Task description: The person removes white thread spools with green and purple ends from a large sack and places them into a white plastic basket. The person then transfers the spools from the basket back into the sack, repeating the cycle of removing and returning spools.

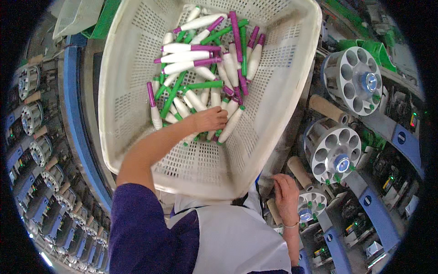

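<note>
So, nearest first: right hand [286, 192] is outside the basket [132, 107], by its near right corner, just left of a brown tube [299, 173]. Fingers loosely bent; can't tell if they pinch anything.

Left hand [211, 119] is inside, over the near side of the pile, fingers curled down among the bobbins. Can't tell if it has closed on 1.

Key relation: 1 white bobbin with green ends [232, 125] lies just right of the left fingertips, long axis slanting near-left to far-right. Fingers point right, so the axis runs across them; contact unclear. Left hand is the nearer of the 2, with the basket wall between that bobbin and the right hand.

Just beyond the left hand, 1 green tube [205, 85] lies crosswise. Farther up, 3 purple-ended bobbins [182, 57] lie side by side, also crosswise.

Outside: holed wheels [338, 154] to the right; blue rail [74, 114] left, more machines [41, 153] past it.
</note>
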Action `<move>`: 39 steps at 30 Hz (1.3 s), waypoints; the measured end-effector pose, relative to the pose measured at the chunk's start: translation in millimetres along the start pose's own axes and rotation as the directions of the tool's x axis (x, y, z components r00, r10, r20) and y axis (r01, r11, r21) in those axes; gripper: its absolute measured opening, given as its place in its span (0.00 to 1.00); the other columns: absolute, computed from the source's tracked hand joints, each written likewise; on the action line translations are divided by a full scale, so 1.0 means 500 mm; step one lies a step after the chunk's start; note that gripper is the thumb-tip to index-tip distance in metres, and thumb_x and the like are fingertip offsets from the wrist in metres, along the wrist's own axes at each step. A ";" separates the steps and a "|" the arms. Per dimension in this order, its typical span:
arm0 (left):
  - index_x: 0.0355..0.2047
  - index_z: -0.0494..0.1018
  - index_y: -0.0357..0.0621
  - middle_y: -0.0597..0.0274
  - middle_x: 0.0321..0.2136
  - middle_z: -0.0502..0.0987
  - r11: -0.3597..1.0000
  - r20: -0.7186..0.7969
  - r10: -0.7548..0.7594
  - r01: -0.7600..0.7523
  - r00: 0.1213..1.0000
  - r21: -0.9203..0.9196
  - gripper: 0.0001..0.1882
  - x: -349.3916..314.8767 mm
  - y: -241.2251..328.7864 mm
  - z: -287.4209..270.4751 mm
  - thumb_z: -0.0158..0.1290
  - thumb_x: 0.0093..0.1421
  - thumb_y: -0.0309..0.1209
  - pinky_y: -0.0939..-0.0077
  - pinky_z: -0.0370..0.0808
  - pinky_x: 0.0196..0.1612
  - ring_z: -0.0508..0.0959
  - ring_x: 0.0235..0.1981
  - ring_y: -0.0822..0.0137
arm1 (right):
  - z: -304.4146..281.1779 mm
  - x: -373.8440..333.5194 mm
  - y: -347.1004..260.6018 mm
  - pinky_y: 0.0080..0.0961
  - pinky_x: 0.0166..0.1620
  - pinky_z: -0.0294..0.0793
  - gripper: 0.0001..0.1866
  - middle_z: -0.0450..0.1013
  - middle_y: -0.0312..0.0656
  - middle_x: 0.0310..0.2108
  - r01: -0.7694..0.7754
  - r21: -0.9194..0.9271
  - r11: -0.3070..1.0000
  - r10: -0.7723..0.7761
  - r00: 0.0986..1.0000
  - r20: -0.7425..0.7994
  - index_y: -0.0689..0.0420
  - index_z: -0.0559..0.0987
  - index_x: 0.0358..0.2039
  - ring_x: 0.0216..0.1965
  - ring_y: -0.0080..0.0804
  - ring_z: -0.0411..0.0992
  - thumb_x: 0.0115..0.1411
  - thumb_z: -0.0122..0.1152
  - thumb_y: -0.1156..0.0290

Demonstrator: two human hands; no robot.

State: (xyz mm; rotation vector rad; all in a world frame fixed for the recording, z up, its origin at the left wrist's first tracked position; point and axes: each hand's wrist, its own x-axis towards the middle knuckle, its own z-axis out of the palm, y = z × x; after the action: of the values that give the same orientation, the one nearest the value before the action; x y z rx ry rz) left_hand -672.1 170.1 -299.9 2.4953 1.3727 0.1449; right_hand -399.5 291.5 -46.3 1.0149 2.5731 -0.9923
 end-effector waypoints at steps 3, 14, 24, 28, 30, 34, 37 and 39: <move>0.29 0.70 0.51 0.71 0.35 0.72 0.967 -0.102 0.253 -0.255 0.962 -0.010 0.05 -0.031 0.010 -0.031 0.48 0.51 0.34 0.65 0.62 0.52 0.68 0.43 0.67 | -0.001 -0.003 0.025 0.34 0.40 0.72 0.08 0.73 0.46 0.36 -0.018 0.029 0.999 0.018 1.000 0.012 0.60 0.76 0.36 0.37 0.45 0.72 0.54 0.55 0.83; 0.38 0.74 0.50 0.64 0.48 0.70 0.958 0.229 -0.144 0.193 0.963 -0.211 0.15 -0.070 0.062 0.022 0.52 0.48 0.31 0.61 0.61 0.57 0.68 0.50 0.62 | 0.014 0.038 0.090 0.33 0.41 0.73 0.08 0.74 0.45 0.34 0.153 0.138 0.979 -0.151 0.988 -0.023 0.59 0.77 0.35 0.37 0.43 0.73 0.54 0.57 0.80; 0.31 0.77 0.43 0.61 0.37 0.80 0.410 0.099 -0.525 0.353 0.846 -0.841 0.16 0.036 0.158 -0.547 0.63 0.38 0.27 0.68 0.64 0.42 0.73 0.37 0.64 | -0.063 -0.002 0.114 0.35 0.50 0.69 0.21 0.71 0.47 0.47 0.243 0.453 0.858 -0.150 0.961 -0.232 0.58 0.71 0.49 0.47 0.46 0.71 0.56 0.60 0.66; 0.28 0.77 0.44 0.54 0.30 0.79 0.118 -0.040 -0.499 0.023 0.866 -0.993 0.15 0.172 0.185 -0.650 0.66 0.41 0.37 0.65 0.71 0.44 0.74 0.36 0.60 | -0.124 -0.003 0.092 0.35 0.54 0.66 0.30 0.66 0.50 0.52 0.367 0.554 0.747 -0.345 0.927 -0.148 0.60 0.66 0.53 0.52 0.46 0.67 0.55 0.63 0.58; 0.43 0.72 0.40 0.52 0.39 0.77 -0.167 0.051 -0.593 -0.061 0.803 -0.984 0.23 0.275 0.220 -0.613 0.62 0.48 0.37 0.63 0.72 0.49 0.76 0.41 0.57 | -0.145 -0.019 0.109 0.33 0.53 0.66 0.31 0.66 0.51 0.52 0.074 0.655 0.752 -0.113 0.993 0.017 0.60 0.65 0.53 0.52 0.45 0.67 0.54 0.64 0.57; 0.43 0.70 0.42 0.57 0.36 0.77 -0.435 0.232 -0.796 -0.263 0.558 -0.861 0.14 0.484 0.228 -0.502 0.57 0.57 0.28 0.71 0.73 0.45 0.76 0.38 0.67 | -0.154 -0.065 0.207 0.27 0.39 0.73 0.35 0.70 0.40 0.35 -0.076 0.737 0.672 0.312 0.931 -0.188 0.58 0.59 0.58 0.34 0.32 0.71 0.54 0.66 0.66; 0.33 0.71 0.44 0.67 0.32 0.74 -0.354 0.170 -0.905 -0.466 0.390 -0.811 0.06 0.584 0.256 -0.441 0.57 0.57 0.27 0.80 0.70 0.39 0.73 0.34 0.75 | -0.148 -0.131 0.283 0.18 0.24 0.68 0.29 0.70 0.39 0.33 -0.213 0.954 0.210 0.494 0.866 0.084 0.56 0.58 0.59 0.26 0.24 0.69 0.61 0.57 0.66; 0.32 0.69 0.44 0.68 0.32 0.73 -0.163 -0.016 -0.936 -0.472 0.353 -0.867 0.06 0.633 0.279 -0.412 0.56 0.59 0.26 0.81 0.68 0.38 0.71 0.33 0.77 | -0.125 -0.158 0.312 0.18 0.24 0.67 0.24 0.69 0.41 0.35 -0.137 0.988 0.074 0.472 0.877 0.086 0.55 0.59 0.58 0.29 0.26 0.69 0.65 0.50 0.62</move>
State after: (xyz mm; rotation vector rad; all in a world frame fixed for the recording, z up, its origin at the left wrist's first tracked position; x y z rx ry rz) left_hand -434.1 407.3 -78.1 0.2461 1.1748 1.8473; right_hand -233.6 374.6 -47.4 1.9431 1.2637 -2.6579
